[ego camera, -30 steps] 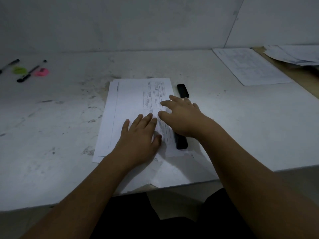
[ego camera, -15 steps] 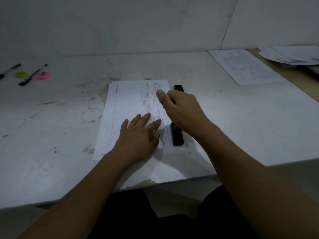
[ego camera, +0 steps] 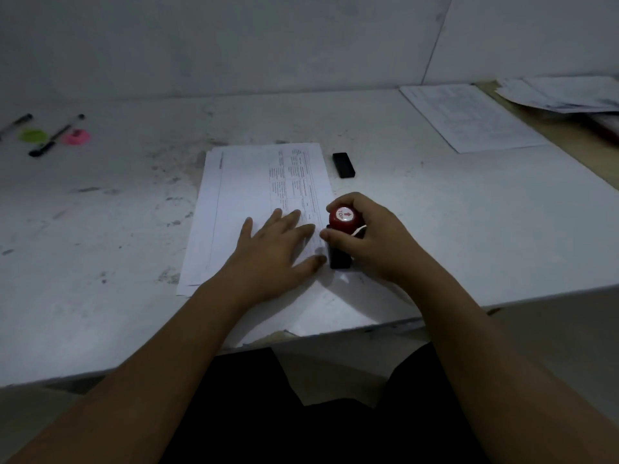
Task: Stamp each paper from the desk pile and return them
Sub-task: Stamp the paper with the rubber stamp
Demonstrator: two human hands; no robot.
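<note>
Right hand [ego camera: 368, 241] now grips stamp [ego camera: 345, 218] upright; left hand [ego camera: 268, 256], fingers [ego camera: 301, 231] spread, presses paper [ego camera: 254, 175].

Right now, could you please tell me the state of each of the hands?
Left hand: open, resting flat on the top paper.
Right hand: closed around the red-topped stamp.

The black, red-topped stamp [ego camera: 344, 218] stands upright at the near right edge of the flat white paper stack [ego camera: 254, 182].

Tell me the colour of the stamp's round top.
The stamp's top is red, marked TOP with an arrow; head view.
</note>
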